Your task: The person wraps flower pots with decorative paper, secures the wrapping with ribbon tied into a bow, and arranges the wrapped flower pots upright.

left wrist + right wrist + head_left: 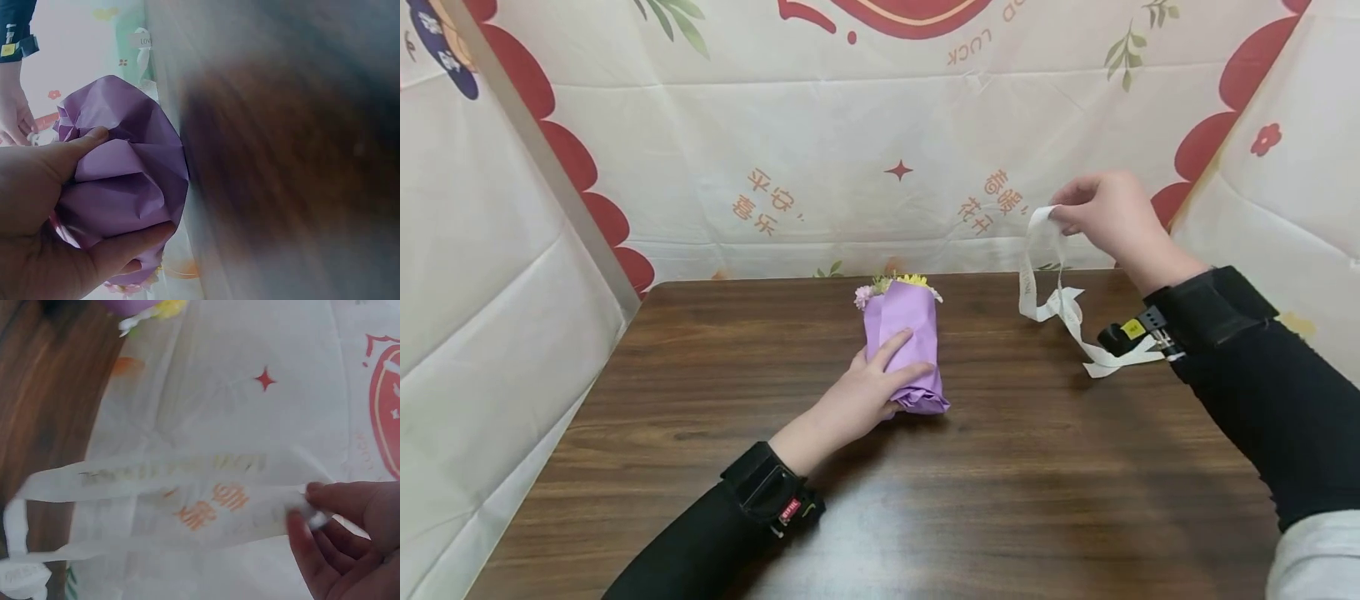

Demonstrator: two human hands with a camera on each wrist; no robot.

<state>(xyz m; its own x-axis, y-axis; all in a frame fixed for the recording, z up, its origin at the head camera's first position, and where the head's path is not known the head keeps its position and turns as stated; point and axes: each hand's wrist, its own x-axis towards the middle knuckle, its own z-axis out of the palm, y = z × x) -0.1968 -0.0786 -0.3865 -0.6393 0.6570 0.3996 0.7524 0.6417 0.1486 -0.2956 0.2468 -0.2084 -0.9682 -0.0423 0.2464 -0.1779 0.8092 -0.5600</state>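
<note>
A small bouquet wrapped in purple paper lies on the table, its pink and yellow blooms toward the back edge. My left hand grips it from the near left side, fingers spread over the wrapping. In the left wrist view, thumb and fingers hold the gathered, folded end of the purple paper. Up at the right, my right hand pinches a white printed ribbon between thumb and fingertips. The ribbon hangs in a loop, and its lower lengths trail on the table. Printed lettering shows on the ribbon in the right wrist view.
The brown wooden table ends at a white printed cloth hanging behind it. More white cloth panels stand along the left and right sides. Each wrist carries a strapped-on camera.
</note>
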